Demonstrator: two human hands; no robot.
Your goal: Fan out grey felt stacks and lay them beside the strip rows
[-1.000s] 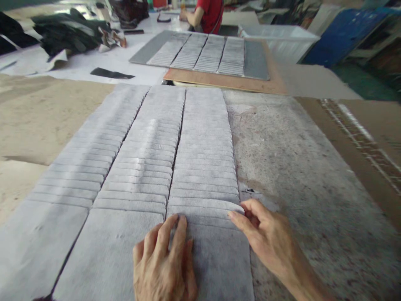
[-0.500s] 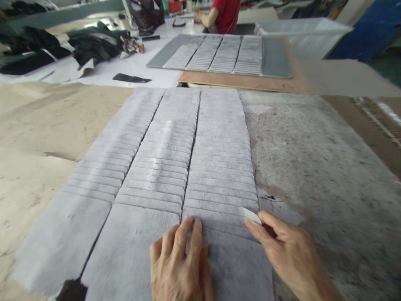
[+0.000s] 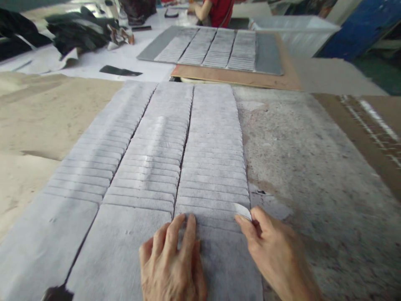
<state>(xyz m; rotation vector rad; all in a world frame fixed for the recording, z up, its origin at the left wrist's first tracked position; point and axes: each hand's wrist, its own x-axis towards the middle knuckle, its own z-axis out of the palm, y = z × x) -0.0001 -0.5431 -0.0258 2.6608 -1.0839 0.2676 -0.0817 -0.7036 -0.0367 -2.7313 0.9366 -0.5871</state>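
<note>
While the left hand (image 3: 173, 261) rests unclenched on the overlapping sheets (image 3: 216, 184), the right hand (image 3: 275, 246) pinches one sheet's lifted corner (image 3: 243, 210). Two similar rows (image 3: 147, 171) lie alongside.

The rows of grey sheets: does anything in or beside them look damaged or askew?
One sheet corner in the right row curls up, pinched by the right hand; neighbouring sheets lie flat. Beside that row, the speckled surface has a ragged pale patch, possibly torn.

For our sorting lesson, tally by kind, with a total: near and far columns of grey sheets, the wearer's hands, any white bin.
Near columns: 3
Far columns: 4
Left hand, right hand: 2
White bin: 1
Total: 10
</note>
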